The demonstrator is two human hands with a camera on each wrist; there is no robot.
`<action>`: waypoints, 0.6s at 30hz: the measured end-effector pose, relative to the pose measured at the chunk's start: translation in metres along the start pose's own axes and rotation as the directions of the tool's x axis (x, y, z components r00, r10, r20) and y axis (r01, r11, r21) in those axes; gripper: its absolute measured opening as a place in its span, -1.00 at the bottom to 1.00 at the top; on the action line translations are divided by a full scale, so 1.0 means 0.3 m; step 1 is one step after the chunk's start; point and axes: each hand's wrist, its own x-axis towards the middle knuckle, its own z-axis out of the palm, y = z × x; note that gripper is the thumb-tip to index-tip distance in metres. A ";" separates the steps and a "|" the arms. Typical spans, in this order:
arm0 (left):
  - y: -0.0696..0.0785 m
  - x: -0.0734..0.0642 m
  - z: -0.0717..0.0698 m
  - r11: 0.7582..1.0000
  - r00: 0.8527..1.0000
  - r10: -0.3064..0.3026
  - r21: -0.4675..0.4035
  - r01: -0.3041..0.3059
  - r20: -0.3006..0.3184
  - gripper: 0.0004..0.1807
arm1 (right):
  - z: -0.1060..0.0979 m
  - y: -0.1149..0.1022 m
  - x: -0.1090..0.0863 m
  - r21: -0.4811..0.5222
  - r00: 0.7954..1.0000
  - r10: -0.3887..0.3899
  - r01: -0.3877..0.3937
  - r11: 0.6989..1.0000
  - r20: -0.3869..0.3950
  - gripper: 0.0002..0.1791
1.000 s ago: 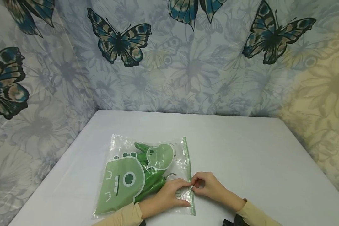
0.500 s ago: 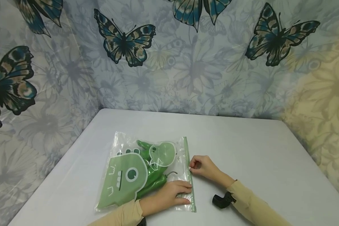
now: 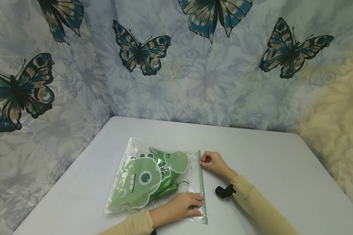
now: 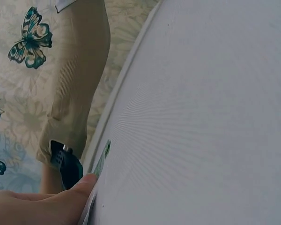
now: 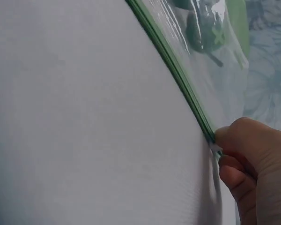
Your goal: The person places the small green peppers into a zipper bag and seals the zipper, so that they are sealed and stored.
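A clear zip bag (image 3: pixel 123 192) printed with green cartoon dinosaurs lies flat on the white table, its green-edged zip strip (image 3: pixel 203 189) facing right. Inside are green peppers (image 3: pixel 166 190), one with a curved stem. My left hand (image 3: pixel 179 206) rests on the bag's near right part, thumb and fingers spread toward the strip. In the left wrist view the thumb (image 4: pixel 86 183) lies at the bag's edge. Near the strip's far end, my right hand (image 3: pixel 214 162) pinches a small whitish zip slider (image 5: pixel 216 147) between thumb and finger.
The white table (image 3: pixel 261 163) extends around the bag. Its back edge meets a butterfly-patterned cloth backdrop (image 3: pixel 209 81). A black wrist camera (image 3: pixel 225 191) sits on the right forearm, beside the beige sleeve (image 3: pixel 259 205).
My right hand has moved along the zip strip from beside my left hand to near the far end. My left hand has stayed on the bag. The head view has shifted slightly.
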 end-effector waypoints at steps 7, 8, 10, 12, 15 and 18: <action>0.006 -0.017 -0.007 0.999 0.999 -0.036 -0.031 0.035 -0.018 -0.63 | 0.010 0.026 0.045 -0.015 0.999 0.006 -0.006 1.000 -0.043 -0.77; 0.006 -0.023 -0.009 0.999 0.999 -0.042 -0.032 0.041 -0.026 -0.64 | 0.014 0.027 0.052 -0.014 0.999 -0.002 0.001 1.000 -0.050 -0.79; 0.007 -0.039 -0.009 0.998 0.998 -0.051 -0.028 0.050 -0.033 -0.64 | 0.023 0.025 0.063 -0.024 0.998 -0.012 0.011 1.000 -0.061 -0.81; 0.014 -0.059 -0.004 0.998 0.998 -0.052 -0.029 0.051 -0.038 -0.64 | 0.035 0.024 0.068 -0.031 0.998 -0.009 0.007 0.999 -0.068 -0.83; 0.020 -0.078 0.003 0.997 0.996 -0.060 -0.043 0.057 -0.060 -0.64 | 0.047 0.023 0.078 -0.044 0.995 0.010 -0.014 0.999 -0.099 -0.84; 0.019 -0.086 0.004 0.995 0.992 -0.082 -0.056 0.077 -0.091 -0.64 | 0.052 0.013 0.096 -0.039 0.994 0.038 -0.043 0.998 -0.107 -0.82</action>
